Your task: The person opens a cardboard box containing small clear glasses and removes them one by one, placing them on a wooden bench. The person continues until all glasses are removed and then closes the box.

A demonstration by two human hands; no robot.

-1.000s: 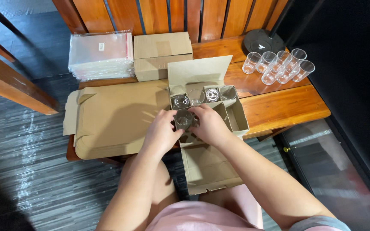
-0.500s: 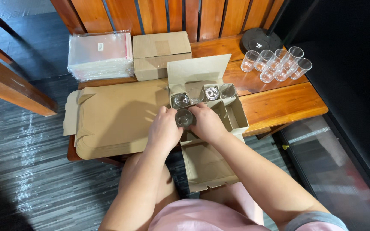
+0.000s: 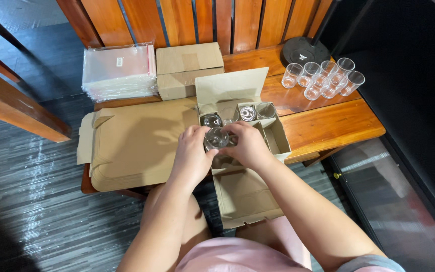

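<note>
An open brown cardboard box (image 3: 279,135) sits on the wooden bench, its lid flap raised at the back and a front flap hanging over my lap. Inside stand clear drinking glasses (image 3: 248,113). My left hand (image 3: 193,147) and my right hand (image 3: 248,143) both grip one clear glass (image 3: 216,138), holding it between them at the box's near left corner. Another glass (image 3: 211,120) stands just behind it in the box.
A stack of flattened cardboard boxes (image 3: 137,141) lies left of the box. Behind it are a closed small carton (image 3: 187,68) and a pile of clear plastic bags (image 3: 119,70). Several loose glasses (image 3: 323,78) cluster at the bench's (image 3: 333,123) back right beside a black round base (image 3: 305,49).
Both hands stay on the glass at the box's near left corner; they have shifted only slightly. The view has moved a little.
</note>
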